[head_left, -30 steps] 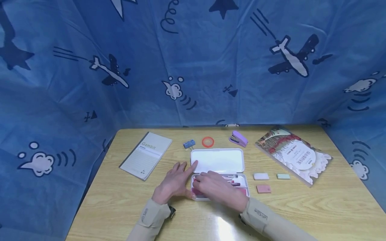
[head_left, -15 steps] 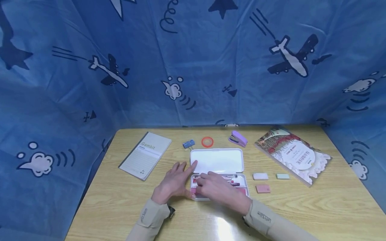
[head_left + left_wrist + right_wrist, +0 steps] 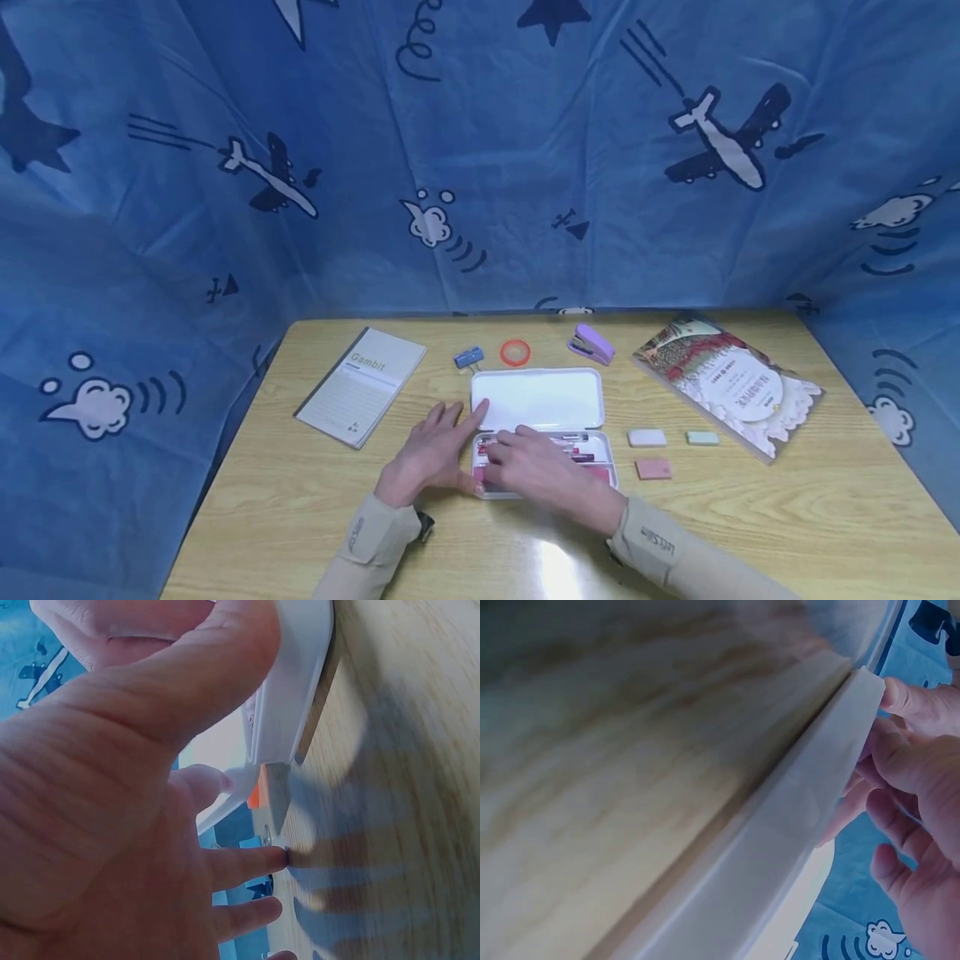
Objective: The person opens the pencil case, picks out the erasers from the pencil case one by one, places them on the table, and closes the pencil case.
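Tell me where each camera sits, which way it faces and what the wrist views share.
Head: on the person's head, facing forward and down at the table, case and curtain; left hand, right hand and sleeves show.
Left wrist: on that wrist, facing past the left hand, its thumb large, toward the case's side.
Right wrist: on that wrist, facing along the case's wall; the right hand's fingers show at right.
Shared: both wrist views show the table, case and curtain.

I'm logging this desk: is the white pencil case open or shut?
The pencil case is open: its lid lies folded back, and pens show inside beside the right hand.
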`<state>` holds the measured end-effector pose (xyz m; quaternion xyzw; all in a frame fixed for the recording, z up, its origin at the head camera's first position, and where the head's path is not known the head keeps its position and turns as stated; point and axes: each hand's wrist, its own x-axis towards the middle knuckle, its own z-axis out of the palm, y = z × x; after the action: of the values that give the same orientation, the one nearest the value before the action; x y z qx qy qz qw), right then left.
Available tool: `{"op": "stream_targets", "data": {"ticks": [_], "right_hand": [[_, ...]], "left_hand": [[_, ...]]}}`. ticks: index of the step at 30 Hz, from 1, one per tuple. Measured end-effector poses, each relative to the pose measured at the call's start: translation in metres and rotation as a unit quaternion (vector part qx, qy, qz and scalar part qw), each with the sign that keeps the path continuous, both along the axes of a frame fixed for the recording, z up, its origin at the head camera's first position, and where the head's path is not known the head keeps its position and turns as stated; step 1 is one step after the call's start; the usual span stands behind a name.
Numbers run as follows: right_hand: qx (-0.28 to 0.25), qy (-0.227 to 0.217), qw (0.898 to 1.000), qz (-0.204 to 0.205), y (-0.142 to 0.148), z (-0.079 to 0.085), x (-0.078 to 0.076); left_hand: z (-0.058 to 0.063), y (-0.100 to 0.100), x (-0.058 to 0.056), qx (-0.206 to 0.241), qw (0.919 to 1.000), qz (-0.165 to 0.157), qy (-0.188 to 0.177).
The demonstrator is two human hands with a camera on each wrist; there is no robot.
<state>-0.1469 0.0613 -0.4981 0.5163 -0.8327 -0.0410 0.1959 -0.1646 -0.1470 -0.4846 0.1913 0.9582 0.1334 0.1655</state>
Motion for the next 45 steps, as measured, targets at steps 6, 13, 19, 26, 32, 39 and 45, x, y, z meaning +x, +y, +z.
{"op": "stream_targets", "data": {"ticks": [6, 13, 19, 26, 32, 39, 45], "right_hand": [[-0.021, -0.032, 0.999, -0.025, -0.001, 0.002, 0.002], [-0.046, -0.125, 0.990, -0.048, 0.000, 0.011, 0.005], [-0.133, -0.206, 0.967, -0.071, 0.026, 0.027, 0.009], [-0.202, -0.224, 0.947, -0.109, 0.090, 0.029, 0.010], [-0.237, -0.182, 0.935, -0.192, 0.157, 0.024, 0.015], [-0.246, -0.160, 0.916, -0.275, 0.225, 0.015, 0.026], [-0.203, -0.236, 0.885, -0.346, 0.249, 0.011, 0.032]], "left_hand": [[0.002, 0.001, 0.000, -0.002, 1.0000, 0.000, 0.002], [0.001, 0.001, -0.001, -0.001, 1.0000, 0.001, -0.001], [0.001, 0.001, -0.001, 0.001, 1.0000, 0.008, -0.002], [0.001, 0.002, 0.000, 0.004, 0.9996, 0.021, -0.016], [-0.001, 0.003, 0.001, 0.012, 0.9995, 0.022, -0.018], [-0.001, 0.003, 0.003, 0.018, 0.9995, 0.021, -0.016], [-0.001, 0.003, 0.001, 0.013, 0.9995, 0.023, -0.018]]}}
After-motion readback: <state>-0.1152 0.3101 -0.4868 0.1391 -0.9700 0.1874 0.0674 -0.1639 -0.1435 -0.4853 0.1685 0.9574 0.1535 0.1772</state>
